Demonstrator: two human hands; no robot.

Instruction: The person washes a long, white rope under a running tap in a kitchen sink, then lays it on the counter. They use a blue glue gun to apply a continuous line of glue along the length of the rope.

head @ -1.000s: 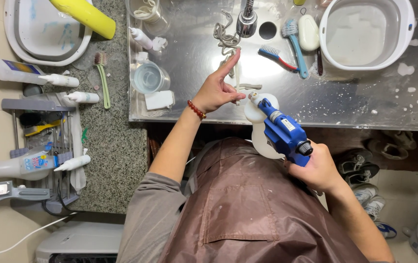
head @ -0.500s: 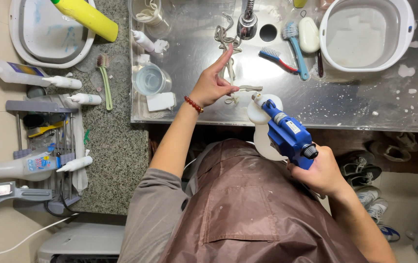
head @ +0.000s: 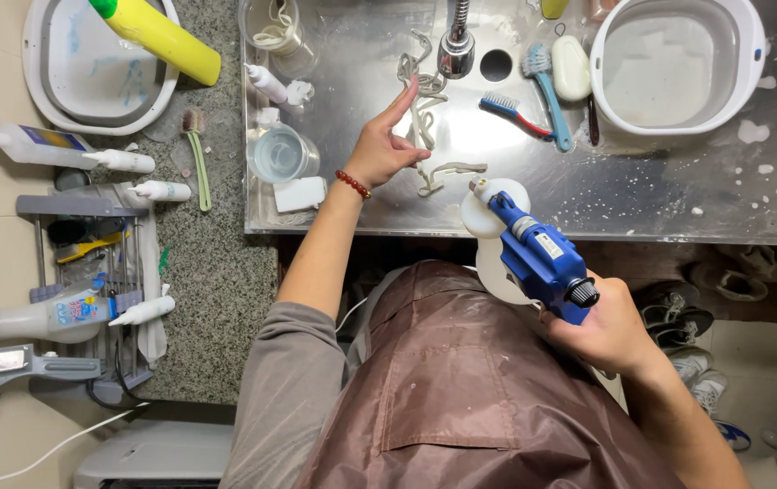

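Shoelaces lie wet and looped on the steel sink floor, just below the tap, at about 12 o'clock from me. My left hand hovers at their 9 o'clock edge — fingers half open, index raised, thumb near one strand; I cannot tell whether it actually pinches the lace or only brushes it. My right hand is closed around the handle of a blue power scrubber, whose white round head sits at the sink's near rim, at 5 o'clock from the laces.

To do this well, I judge I should pin one lace flat with the left fingertips and keep them clear of the head — loose loops could wind around it. I would bring the head down lightly, working along the strand rather than across. Brushes at 2 o'clock and the white basin beyond stay out of the way.
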